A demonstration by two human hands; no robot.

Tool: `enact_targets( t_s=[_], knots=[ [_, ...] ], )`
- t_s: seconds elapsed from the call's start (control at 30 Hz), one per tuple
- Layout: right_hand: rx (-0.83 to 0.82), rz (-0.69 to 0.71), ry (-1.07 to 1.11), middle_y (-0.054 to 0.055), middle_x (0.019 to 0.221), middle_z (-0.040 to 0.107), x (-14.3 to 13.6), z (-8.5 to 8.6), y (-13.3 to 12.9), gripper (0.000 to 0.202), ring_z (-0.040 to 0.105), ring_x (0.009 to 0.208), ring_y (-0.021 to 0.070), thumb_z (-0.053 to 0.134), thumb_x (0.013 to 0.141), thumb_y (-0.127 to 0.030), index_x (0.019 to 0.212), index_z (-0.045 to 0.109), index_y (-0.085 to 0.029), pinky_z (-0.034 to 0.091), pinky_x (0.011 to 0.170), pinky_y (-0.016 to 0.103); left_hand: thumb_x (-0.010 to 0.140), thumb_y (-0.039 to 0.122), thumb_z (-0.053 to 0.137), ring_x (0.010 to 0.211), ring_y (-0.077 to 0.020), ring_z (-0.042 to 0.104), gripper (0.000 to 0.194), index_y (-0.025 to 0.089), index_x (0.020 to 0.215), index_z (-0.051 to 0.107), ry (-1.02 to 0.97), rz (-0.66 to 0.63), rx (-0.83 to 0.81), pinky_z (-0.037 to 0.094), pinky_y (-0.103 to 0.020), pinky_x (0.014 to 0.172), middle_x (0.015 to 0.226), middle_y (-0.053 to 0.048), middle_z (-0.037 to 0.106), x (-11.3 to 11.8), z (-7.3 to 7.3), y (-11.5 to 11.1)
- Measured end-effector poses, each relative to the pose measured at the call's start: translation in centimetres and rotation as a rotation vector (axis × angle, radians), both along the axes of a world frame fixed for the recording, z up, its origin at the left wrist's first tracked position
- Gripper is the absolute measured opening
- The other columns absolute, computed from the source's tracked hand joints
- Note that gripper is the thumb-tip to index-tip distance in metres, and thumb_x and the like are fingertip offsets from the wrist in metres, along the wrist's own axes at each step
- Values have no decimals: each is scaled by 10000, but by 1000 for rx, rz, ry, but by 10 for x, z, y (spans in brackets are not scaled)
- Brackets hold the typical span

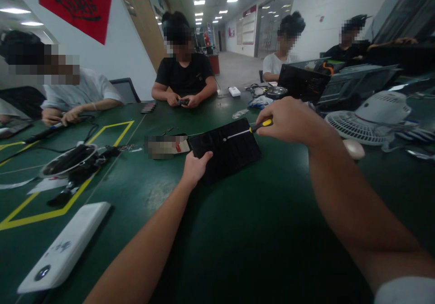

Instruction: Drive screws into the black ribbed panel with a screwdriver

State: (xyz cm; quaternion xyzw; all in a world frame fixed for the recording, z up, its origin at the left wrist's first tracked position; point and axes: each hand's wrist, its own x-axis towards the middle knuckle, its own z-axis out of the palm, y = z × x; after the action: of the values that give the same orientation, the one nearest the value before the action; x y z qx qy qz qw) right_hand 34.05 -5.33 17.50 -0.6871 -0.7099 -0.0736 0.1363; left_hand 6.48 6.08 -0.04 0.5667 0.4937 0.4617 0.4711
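While its long axis runs nearly crosswise, the screwdriver (pixel 253 128) points left.

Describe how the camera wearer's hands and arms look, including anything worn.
The left hand and right hand are ungloved, and no watch or bracelet shows at either wrist. The left forearm is uncovered as far as it shows. Near the lower right corner, the right arm meets what looks like a pale sleeve, plain in the part visible.

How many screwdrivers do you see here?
1: the yellow-and-black-handled screwdriver held in the right hand, its metal shaft over the flat black rectangular panel that the left hand grips. More may be hidden elsewhere.
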Motion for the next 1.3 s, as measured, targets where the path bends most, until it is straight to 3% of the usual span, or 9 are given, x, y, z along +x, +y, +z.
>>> enact_targets(
  t_s=[0.63, 1.3],
  knots=[
    [101, 73, -11, 56, 1076, 862, -5, -5, 2, 283, 766, 1037, 312, 776, 835, -248, 1079, 911, -299, 542, 871, 421, 671, 460, 917, 971, -341, 797, 462, 164, 997, 778, 1, -1, 0, 633, -487, 955, 1000, -120, 835, 1, 2, -2],
    [96, 33, -24, 61, 1036, 859, -12, -8, 4, 267, 758, 968, 306, 819, 816, -229, 1057, 910, -298, 516, 762, 395, 678, 447, 911, 950, -333, 797, 427, 168, 971, 772, 14, 2, 8, 634, -472, 931, 985, -116, 832, 1, 2, -1]
  ],
)
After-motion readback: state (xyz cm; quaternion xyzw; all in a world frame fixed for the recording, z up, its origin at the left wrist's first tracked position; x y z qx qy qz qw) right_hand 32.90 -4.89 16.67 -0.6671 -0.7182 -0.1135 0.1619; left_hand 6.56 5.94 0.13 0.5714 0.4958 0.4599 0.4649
